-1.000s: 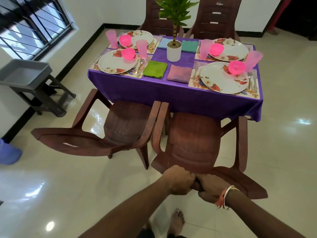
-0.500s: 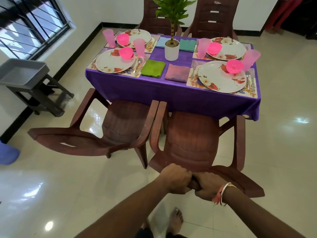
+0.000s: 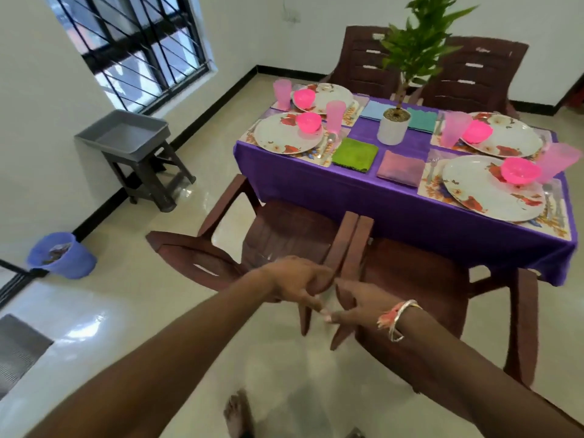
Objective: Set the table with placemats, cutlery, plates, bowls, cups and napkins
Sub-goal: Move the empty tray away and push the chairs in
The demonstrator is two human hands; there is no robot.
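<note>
The left hand (image 3: 295, 281) curls its fingers round the front end of the left chair's (image 3: 284, 232) armrest. The right hand (image 3: 363, 300) touches the right chair (image 3: 410, 276), its grip too blurred to tell. Beyond, plates (image 3: 474, 184), pink bowls (image 3: 520, 170), cups (image 3: 556, 161) and napkins (image 3: 354, 154) sit on the purple table (image 3: 347, 197).

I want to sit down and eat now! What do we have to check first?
1. A plate on every placemat: ok, four of each.
2. A pink bowl on every plate: ok.
3. A pink cup at every place: ok, four.
4. Napkins: ok, four lie around the plant pot.
5. Cutlery at every place: cannot tell. A spoon and a fork show, but the far places are too small to see.
6. Chairs let go: not ok. The left hand grips the left chair by its armrest. The right hand is too blurred to tell.
</note>
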